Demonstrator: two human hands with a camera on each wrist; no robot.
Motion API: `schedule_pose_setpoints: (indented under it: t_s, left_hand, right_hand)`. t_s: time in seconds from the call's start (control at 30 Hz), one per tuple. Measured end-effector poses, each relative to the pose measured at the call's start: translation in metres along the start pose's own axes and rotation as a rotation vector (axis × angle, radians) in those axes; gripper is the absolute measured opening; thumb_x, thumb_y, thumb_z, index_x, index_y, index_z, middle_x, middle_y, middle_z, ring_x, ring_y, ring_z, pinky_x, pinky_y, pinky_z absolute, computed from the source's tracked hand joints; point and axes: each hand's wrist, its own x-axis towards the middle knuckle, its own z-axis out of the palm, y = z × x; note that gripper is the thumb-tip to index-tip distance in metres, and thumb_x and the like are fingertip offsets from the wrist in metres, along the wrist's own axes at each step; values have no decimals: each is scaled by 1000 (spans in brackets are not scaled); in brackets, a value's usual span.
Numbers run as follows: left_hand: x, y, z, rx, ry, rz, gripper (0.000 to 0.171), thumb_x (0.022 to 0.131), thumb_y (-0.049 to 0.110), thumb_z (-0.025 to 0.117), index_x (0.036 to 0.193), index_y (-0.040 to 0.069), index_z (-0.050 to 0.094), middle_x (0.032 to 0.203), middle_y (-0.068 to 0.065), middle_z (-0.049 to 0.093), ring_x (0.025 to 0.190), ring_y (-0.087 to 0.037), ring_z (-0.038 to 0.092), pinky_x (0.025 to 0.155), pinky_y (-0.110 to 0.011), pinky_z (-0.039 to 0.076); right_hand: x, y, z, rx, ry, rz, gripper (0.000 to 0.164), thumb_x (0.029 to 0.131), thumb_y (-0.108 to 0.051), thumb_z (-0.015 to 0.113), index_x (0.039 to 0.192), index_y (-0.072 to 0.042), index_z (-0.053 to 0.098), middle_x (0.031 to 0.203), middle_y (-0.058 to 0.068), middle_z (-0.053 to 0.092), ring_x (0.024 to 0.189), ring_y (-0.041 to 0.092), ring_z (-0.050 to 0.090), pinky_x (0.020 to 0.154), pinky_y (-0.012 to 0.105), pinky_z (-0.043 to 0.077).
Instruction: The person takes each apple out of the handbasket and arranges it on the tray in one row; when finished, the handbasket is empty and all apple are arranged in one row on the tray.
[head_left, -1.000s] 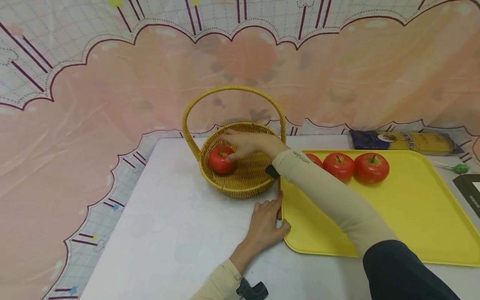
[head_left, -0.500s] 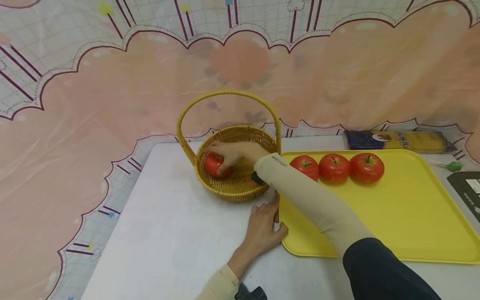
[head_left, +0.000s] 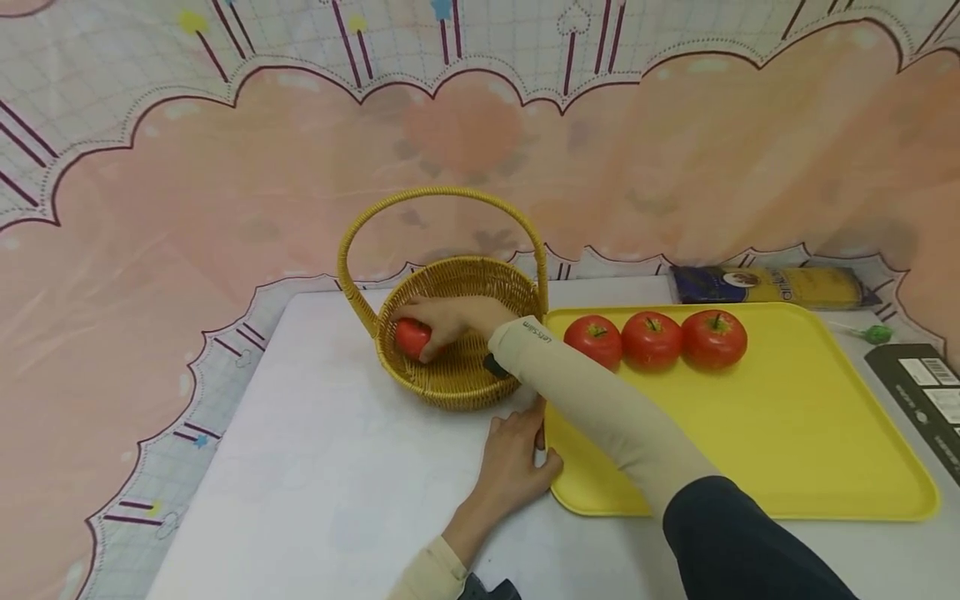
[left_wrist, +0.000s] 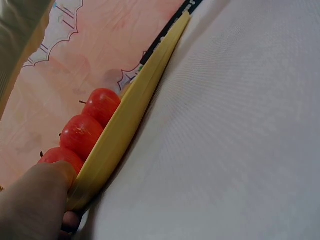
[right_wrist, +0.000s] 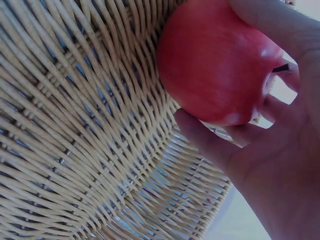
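Inside the yellow wicker basket (head_left: 468, 392), my right hand (head_left: 438, 321) holds a red apple (head_left: 412, 337) at the left part of the bowl. Seen from the right wrist, the fingers and thumb curl round the apple (right_wrist: 215, 65), which lies against the woven wall; its dark stem faces the palm. My left hand (head_left: 513, 458) grips the left edge of the yellow tray (head_left: 795, 442). In the left wrist view the thumb lies over the tray's rim (left_wrist: 125, 130), with a fingertip showing below it. On the tray are three red apples (head_left: 652, 340) in a row.
The basket's tall handle (head_left: 442, 192) arches above the bowl. Behind the tray lies a blue and yellow packet (head_left: 772, 286). At the right are a green bud on a stem (head_left: 876, 334) and a black flat item with white labels (head_left: 918, 400). A patterned cloth (head_left: 450, 142) hangs behind the white table.
My right hand has moved slightly left and down in the basket and now covers more of the apple. The left hand keeps its place on the tray. The whole head view has shifted slightly.
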Motion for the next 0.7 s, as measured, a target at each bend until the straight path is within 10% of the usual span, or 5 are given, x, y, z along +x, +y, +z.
schedule_pose_setpoints:
  t_s: [0.7]
  left_hand:
    - [-2, -1, -2, 11, -17, 9, 72, 73, 25, 57, 140, 2, 43, 69, 11, 47, 68, -4, 41, 69, -22, 24]
  right_hand:
    - [-18, 2, -10, 34, 29, -63, 67, 80, -42, 67, 139, -30, 38, 139, 1, 33, 120, 16, 42, 98, 34, 41]
